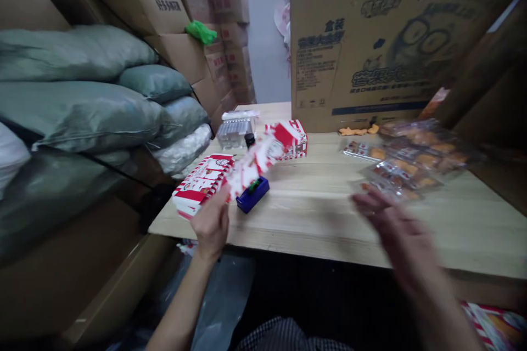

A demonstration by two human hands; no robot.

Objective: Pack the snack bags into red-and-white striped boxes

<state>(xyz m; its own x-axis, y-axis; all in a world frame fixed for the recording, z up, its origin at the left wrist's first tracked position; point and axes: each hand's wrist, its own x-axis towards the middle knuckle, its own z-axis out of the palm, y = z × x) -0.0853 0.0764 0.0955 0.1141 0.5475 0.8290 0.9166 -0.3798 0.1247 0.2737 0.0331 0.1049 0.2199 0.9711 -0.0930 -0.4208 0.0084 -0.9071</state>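
Observation:
My left hand [212, 225] is closed on one end of a red-and-white printed carton [263, 156], which is smeared by motion and held tilted above the table. Beneath the carton sits a blue tape dispenser [254, 197] with a green part inside. Beside that hand lies a pile of flat red-and-white cartons [203, 181]. My right hand [395, 230] is blurred, its fingers stretched out over the table with nothing visible in them. Closest to it are clear packets of orange-brown snacks [405, 173]. Another red-and-white box [300, 140] stands behind the held carton.
A large cardboard box [354, 49] rises at the table's back right. Stacked green sacks [82, 115] and cardboard boxes [164, 5] line the left. A clear plastic container [235, 130] and a small black-capped item [249, 140] stand at the back of the wooden table [321, 219].

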